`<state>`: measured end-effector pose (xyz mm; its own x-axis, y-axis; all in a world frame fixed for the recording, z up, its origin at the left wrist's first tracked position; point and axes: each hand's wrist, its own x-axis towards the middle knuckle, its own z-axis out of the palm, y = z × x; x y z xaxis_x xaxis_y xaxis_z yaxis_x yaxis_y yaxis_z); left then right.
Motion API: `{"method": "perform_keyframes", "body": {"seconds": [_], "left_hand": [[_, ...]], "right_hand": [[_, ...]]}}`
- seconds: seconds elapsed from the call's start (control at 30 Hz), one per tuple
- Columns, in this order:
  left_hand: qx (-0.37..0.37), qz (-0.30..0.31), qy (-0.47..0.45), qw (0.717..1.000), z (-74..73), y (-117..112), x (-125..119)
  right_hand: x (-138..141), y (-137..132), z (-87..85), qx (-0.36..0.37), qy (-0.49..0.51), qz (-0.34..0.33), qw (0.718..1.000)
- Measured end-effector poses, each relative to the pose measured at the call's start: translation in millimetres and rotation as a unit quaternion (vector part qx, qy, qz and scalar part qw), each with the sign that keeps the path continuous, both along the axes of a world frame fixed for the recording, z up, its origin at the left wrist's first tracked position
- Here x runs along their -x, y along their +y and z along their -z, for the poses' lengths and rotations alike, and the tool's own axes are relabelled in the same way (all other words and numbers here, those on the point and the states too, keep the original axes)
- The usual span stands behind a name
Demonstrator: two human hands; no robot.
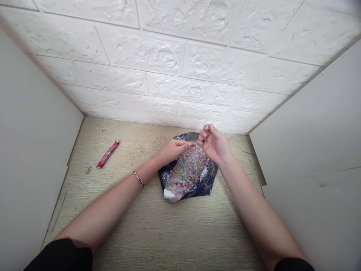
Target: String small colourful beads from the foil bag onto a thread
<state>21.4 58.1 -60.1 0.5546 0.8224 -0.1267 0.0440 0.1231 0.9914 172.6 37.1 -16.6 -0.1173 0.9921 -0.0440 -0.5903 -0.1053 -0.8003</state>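
1. So the beads: they're in a clear plastic bag [187,171] around the center of the frame, lying slantwise on top of a dark blue packet [208,184]. My guess is the packet works as a mat, so strays show up and don't wander across the wooden table [141,233].

2. Left hand [177,149] is over the top end of the bag, thumb and fingers pressed together. Can't tell if they've got the plastic, a thread or a tiny bead. Being that low probably makes it easy to steady things right by the beads.

3. Right hand [216,145] is just beside it, right of center and a bit higher, palm turned partly inward. Fingers curled, thumb up by the index fingertip like a pinch. There's a purple speck there, but bead or nail polish? No idea.

4. The red stick-shaped thing [108,154] and a small shiny bit [88,170] lie at the left of the frame, well apart from the hands. Seems handy for leaving elbow room.

5. Looks-wise, the bag is crinkly and glossy, with a bright glare patch at its lower end. Loads of little round beads: pink, red, white, some yellow, all jumbled up. Blue packet has silvery swirls.
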Motion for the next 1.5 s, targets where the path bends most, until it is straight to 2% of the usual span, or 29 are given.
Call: {"method": "perform_keyframes", "body": {"seconds": [0.17,0.37,0.47,0.53,0.67,0.77,0.93,1.03,1.2,1.33,1.4,1.47,1.5], "left_hand": [[0.047,-0.016,-0.07,0.996,4.3,3.7,2.2],[0.103,-0.015,-0.128,0.986,1.7,6.0,5.9],[0.132,-0.014,-0.149,0.98,2.2,8.5,7.9],[0.146,-0.02,-0.162,0.976,3.2,10.3,8.7],[0.186,-0.023,-0.194,0.963,1.4,12.8,9.8],[0.237,-0.01,-0.234,0.943,-5.0,12.8,10.3],[0.323,0.03,-0.277,0.904,-15.0,10.1,9.1],[0.344,0.045,-0.282,0.894,-15.0,8.5,7.5],[0.352,0.055,-0.28,0.891,-11.9,6.9,6.7],[0.353,0.066,-0.294,0.886,-11.4,5.8,6.4],[0.354,0.067,-0.305,0.882,-11.0,5.5,6.1],[0.356,0.065,-0.316,0.877,-10.3,5.5,6.1],[0.357,0.064,-0.322,0.874,-9.9,5.6,6.2]], "right_hand": [[-12.3,1.1,-7.8,-0.01,-0.037,0.032,0.999],[-20.3,0.2,-13.3,-0.029,-0.04,0.014,0.999],[-20.4,0.4,-10.8,-0.027,-0.092,0.003,0.995],[-18.6,1.3,-6.2,-0.015,-0.16,-0.007,0.987],[-11.8,3.4,4.0,-0.013,-0.306,-0.02,0.952],[-8.2,3.6,5.9,-0.023,-0.388,-0.025,0.921],[-12.8,1.2,0.5,-0.048,-0.527,-0.033,0.848],[-19.9,0.7,-1.9,-0.04,-0.581,-0.044,0.812],[-29.4,0.8,-4.8,-0.026,-0.621,-0.055,0.781],[-29.1,-1.2,-8.0,-0.045,-0.63,-0.031,0.775],[-25.0,-3.8,-10.4,-0.079,-0.626,-0.006,0.776],[-18.1,-7.8,-13.1,-0.133,-0.6,-0.009,0.789],[-13.6,-10.1,-14.1,-0.157,-0.576,-0.032,0.802]]}}
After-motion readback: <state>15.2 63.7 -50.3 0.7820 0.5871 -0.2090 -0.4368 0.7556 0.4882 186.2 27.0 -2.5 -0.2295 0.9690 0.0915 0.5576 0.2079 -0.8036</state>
